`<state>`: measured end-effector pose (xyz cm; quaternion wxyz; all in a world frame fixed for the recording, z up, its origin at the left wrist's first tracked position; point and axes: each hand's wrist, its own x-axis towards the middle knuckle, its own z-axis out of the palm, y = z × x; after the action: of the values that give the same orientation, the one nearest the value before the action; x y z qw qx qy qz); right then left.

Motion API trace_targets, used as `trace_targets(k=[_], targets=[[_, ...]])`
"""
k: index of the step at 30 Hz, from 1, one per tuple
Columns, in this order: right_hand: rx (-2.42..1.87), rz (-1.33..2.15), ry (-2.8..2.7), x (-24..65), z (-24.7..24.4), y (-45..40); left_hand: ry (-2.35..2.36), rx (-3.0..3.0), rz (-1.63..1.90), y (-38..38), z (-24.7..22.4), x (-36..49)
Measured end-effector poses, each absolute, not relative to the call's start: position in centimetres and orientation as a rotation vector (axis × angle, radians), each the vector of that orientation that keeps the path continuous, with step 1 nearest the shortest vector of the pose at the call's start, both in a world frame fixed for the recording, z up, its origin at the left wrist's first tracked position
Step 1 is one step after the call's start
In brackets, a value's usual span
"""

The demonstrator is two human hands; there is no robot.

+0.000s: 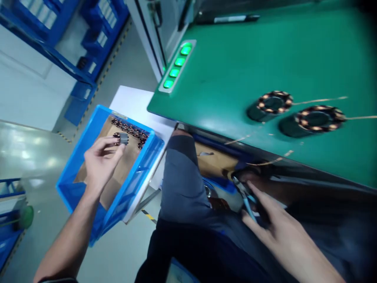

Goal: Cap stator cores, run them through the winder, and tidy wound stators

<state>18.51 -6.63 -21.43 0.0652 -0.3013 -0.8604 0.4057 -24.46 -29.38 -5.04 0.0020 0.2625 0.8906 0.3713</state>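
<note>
My left hand (pixel 101 161) pinches a small wound motor stator (pixel 123 138), a grey ring with dark and copper ends, above a blue plastic bin (pixel 73 157). Inside that bin, more stators (pixel 129 129) stand in rows along the far side on brown cardboard (pixel 126 165). Below the bench edge, my right hand (pixel 273 220) is closed around a pair of pliers with light blue handles (pixel 249 204), their jaws pointing up and left. Two larger-looking stators (pixel 273 103) (pixel 319 120) stand on the green bench mat (pixel 224 86), each with a wire end sticking out to the right.
Four-part lit green buttons form a strip (pixel 178 67) at the mat's left corner. A black marker pen (pixel 235 18) lies at the back. Copper wire pieces (pixel 273 160) lie by the front edge, above an open drawer (pixel 218 159). Blue racks (pixel 97 31) stand across the aisle.
</note>
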Motion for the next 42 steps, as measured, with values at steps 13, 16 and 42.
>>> trace_targets(k=[13, 16, 42], targets=[[-0.941, 1.177, -2.636, 18.4, -25.2, -6.6, 2.615, 0.664, 0.82, -30.5, -15.9, -30.8], [-0.969, 1.3, -2.636, 18.3, -24.4, -6.6, 2.622, 0.715, 0.857, -30.0, -12.6, -30.7], [-0.92, 1.544, -1.983, 17.6, -10.0, -9.8, 1.92, 1.978, 1.223, -13.4, -2.7, -8.3]])
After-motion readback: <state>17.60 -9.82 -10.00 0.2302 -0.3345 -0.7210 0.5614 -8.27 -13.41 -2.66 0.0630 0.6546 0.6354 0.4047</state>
